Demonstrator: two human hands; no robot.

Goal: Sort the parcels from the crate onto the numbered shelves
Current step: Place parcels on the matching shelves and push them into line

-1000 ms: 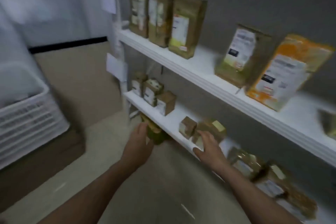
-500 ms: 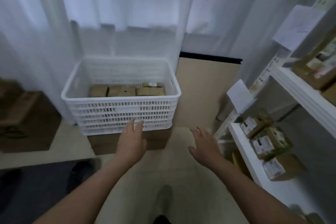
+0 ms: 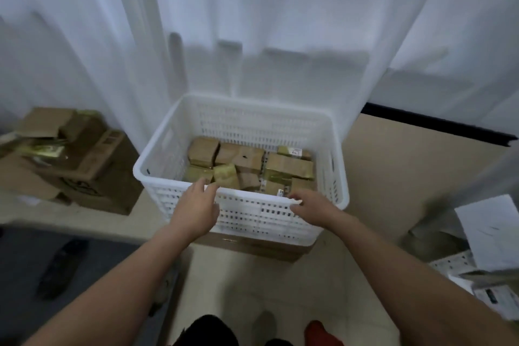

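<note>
A white slatted plastic crate [image 3: 331, 149] stands on a flat cardboard box in the middle of the head view. Inside lie several brown cardboard parcels [image 3: 238, 159], some taped, one with a white label. Both of my arms stretch toward the crate's near rim. My left hand [image 3: 196, 206] hovers at the near rim with fingers straight and holds nothing. My right hand [image 3: 311, 206] is at the same rim further right, fingers relaxed, also empty. The corner of the white shelf unit [image 3: 460, 261] shows at the right edge.
Stacked open cardboard boxes [image 3: 84, 166] sit on the floor to the left of the crate. White curtains [image 3: 252, 22] hang behind it. A paper sheet [image 3: 491, 227] hangs on the shelf unit at right. A dark shoe [image 3: 63, 264] lies on the floor at lower left.
My view has swung from the shelves to the crate and come closer. My left hand no longer holds a parcel. Both hands have reached forward to the crate's near rim.
</note>
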